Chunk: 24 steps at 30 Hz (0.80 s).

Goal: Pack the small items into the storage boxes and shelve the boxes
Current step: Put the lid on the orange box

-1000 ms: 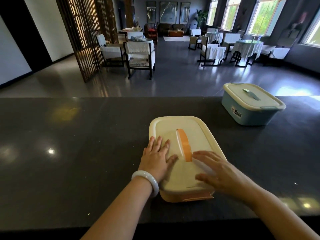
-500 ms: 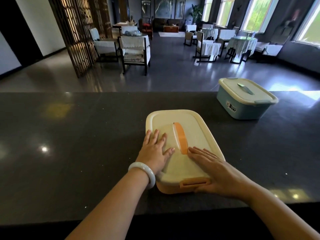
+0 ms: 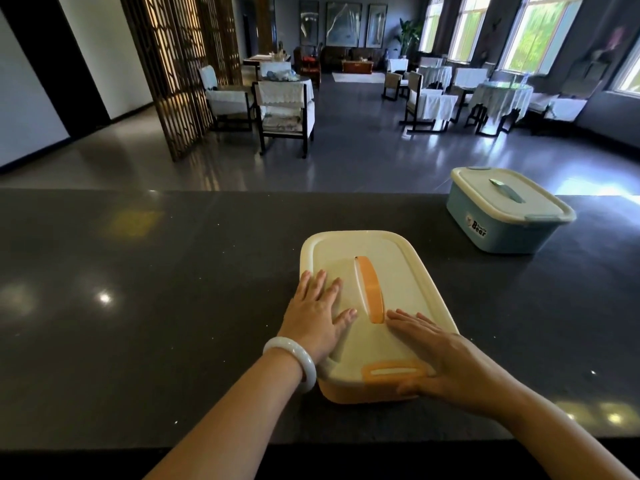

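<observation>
While both hands lie flat and unclenched on the cream lid, the left hand beside the orange handle and the right hand now spread to the near clasp, the orange box sits near the desk edge. Farther right stands a closed blue box labelled "Bear".

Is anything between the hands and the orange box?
No. The left hand and right hand lie flat on the orange box's lid. The blue box stands apart, far right.
</observation>
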### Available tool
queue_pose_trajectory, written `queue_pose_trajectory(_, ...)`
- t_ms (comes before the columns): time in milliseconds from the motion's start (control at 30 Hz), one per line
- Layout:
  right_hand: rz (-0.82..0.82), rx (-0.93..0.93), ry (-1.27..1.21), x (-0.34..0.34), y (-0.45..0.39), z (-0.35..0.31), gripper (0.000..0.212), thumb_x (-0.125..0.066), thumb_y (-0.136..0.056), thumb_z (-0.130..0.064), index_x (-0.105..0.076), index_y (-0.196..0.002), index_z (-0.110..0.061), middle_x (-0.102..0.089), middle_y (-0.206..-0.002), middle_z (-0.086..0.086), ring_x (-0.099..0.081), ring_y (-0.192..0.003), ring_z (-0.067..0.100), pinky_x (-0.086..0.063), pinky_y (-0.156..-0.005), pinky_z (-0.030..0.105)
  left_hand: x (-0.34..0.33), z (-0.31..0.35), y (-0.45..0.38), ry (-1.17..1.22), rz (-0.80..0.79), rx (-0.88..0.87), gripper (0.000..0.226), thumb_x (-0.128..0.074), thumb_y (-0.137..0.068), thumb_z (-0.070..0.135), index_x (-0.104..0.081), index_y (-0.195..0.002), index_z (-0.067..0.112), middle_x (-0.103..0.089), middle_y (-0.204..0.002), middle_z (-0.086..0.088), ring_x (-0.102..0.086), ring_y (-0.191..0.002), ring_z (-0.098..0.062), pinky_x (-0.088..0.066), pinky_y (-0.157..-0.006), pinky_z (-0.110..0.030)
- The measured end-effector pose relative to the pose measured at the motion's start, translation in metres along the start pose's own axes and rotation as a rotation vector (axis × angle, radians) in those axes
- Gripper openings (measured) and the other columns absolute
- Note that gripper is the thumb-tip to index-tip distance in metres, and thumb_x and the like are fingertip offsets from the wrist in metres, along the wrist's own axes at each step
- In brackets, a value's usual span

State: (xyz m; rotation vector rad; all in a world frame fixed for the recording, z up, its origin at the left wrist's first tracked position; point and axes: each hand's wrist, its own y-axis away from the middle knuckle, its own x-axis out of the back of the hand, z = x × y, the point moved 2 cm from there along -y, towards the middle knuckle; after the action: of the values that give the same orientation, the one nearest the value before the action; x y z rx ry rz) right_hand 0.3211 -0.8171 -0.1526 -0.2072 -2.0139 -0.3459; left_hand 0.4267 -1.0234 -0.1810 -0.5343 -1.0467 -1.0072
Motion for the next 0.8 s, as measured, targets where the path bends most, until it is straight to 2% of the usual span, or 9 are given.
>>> queue_pose_trajectory(67, -0.020, -0.020, -0.034, 0.000, -0.004, 0.002, 0.086, -0.055, -0.071, -0.074, -0.006, -0.140, -0.056, 0.005, -0.138, -0.048, 0.012, -0.124, -0.029, 0.003, -0.108, 0.012, 0.005, -0.001, -0.003, -0.054, 0.047, -0.004, 0.064, -0.033, -0.094, 0.062, -0.016, -0.150, 0.037, -0.002, -0.160, 0.013, 0.009, -0.148, -0.015, -0.008, -0.119, -0.053)
queue_pose_trajectory(133, -0.041, -0.076, -0.114, 0.004, -0.008, 0.005, 0.077, -0.051, -0.071, -0.073, -0.013, -0.137, -0.061, -0.004, -0.141, -0.046, -0.002, -0.135, -0.014, -0.011, -0.116, 0.030, 0.013, 0.001, -0.010, -0.059, 0.195, 0.002, 0.055, -0.037, -0.095, 0.057, -0.034, -0.144, 0.032, -0.022, -0.155, 0.006, -0.013, -0.145, -0.017, -0.019, -0.117, -0.050)
queue_pose_trajectory(200, -0.020, -0.124, -0.206, 0.010, -0.013, 0.007, 0.060, -0.046, -0.072, -0.072, -0.024, -0.127, -0.067, -0.017, -0.131, -0.050, -0.021, -0.133, -0.007, -0.023, -0.114, 0.033, 0.021, 0.004, -0.020, -0.043, 0.314, 0.032, 0.049, -0.038, -0.097, 0.050, -0.039, -0.141, 0.027, -0.029, -0.150, 0.005, -0.023, -0.141, -0.017, -0.024, -0.116, -0.046)
queue_pose_trajectory(300, 0.106, -0.199, -0.290, 0.024, -0.026, 0.011, 0.045, -0.041, -0.069, -0.074, -0.036, -0.113, -0.067, -0.034, -0.112, -0.045, -0.040, -0.118, -0.002, -0.035, -0.107, 0.037, 0.024, 0.007, -0.042, -0.097, 0.224, 0.096, 0.056, -0.031, -0.100, 0.047, -0.021, -0.150, 0.024, -0.011, -0.159, 0.001, -0.006, -0.147, -0.022, -0.016, -0.118, -0.050)
queue_pose_trajectory(400, 0.272, -0.235, -0.293, 0.044, -0.052, 0.022, 0.043, -0.048, -0.079, -0.064, -0.043, -0.121, -0.057, -0.043, -0.126, -0.024, -0.046, -0.121, 0.011, -0.044, -0.102, 0.043, 0.015, 0.005, -0.052, -0.151, 0.011, 0.142, 0.062, -0.017, -0.101, 0.049, 0.006, -0.153, 0.024, 0.013, -0.161, 0.001, 0.016, -0.147, -0.024, -0.005, -0.119, -0.053)
queue_pose_trajectory(500, 0.368, -0.259, -0.230, 0.068, -0.094, 0.034, 0.049, -0.055, -0.087, -0.051, -0.044, -0.133, -0.039, -0.044, -0.142, -0.006, -0.044, -0.128, 0.018, -0.042, -0.103, 0.042, 0.008, 0.002, -0.051, -0.209, -0.062, 0.130, 0.078, -0.032, -0.098, 0.050, 0.020, -0.149, 0.022, 0.024, -0.158, -0.002, 0.021, -0.145, -0.027, -0.005, -0.119, -0.054)
queue_pose_trajectory(667, 0.268, -0.229, -0.071, 0.086, -0.177, 0.041, 0.053, -0.051, -0.095, -0.042, -0.036, -0.144, -0.028, -0.034, -0.152, -0.001, -0.026, -0.142, 0.023, -0.029, -0.112, 0.044, 0.006, 0.002, -0.051, -0.279, -0.110, 0.134, 0.098, -0.046, -0.093, 0.053, 0.033, -0.143, 0.024, 0.034, -0.154, -0.002, 0.027, -0.142, -0.029, -0.004, -0.119, -0.054)
queue_pose_trajectory(733, 0.169, -0.228, -0.034, 0.086, -0.205, 0.044, 0.054, -0.048, -0.096, -0.044, -0.035, -0.146, -0.027, -0.033, -0.153, 0.001, -0.026, -0.142, 0.025, -0.027, -0.113, 0.044, 0.006, 0.002, -0.052, -0.269, -0.102, 0.145, 0.089, -0.039, -0.096, 0.053, 0.032, -0.143, 0.026, 0.034, -0.154, 0.001, 0.030, -0.141, -0.027, -0.003, -0.119, -0.053)
queue_pose_trajectory(800, 0.042, -0.267, -0.024, 0.085, -0.228, 0.050, 0.057, -0.047, -0.095, -0.051, -0.036, -0.145, -0.026, -0.037, -0.150, 0.004, -0.035, -0.137, 0.027, -0.032, -0.110, 0.044, 0.006, 0.002, -0.053, -0.259, -0.100, 0.161, 0.081, -0.032, -0.099, 0.052, 0.031, -0.143, 0.028, 0.033, -0.155, 0.002, 0.031, -0.140, -0.025, -0.003, -0.119, -0.052)
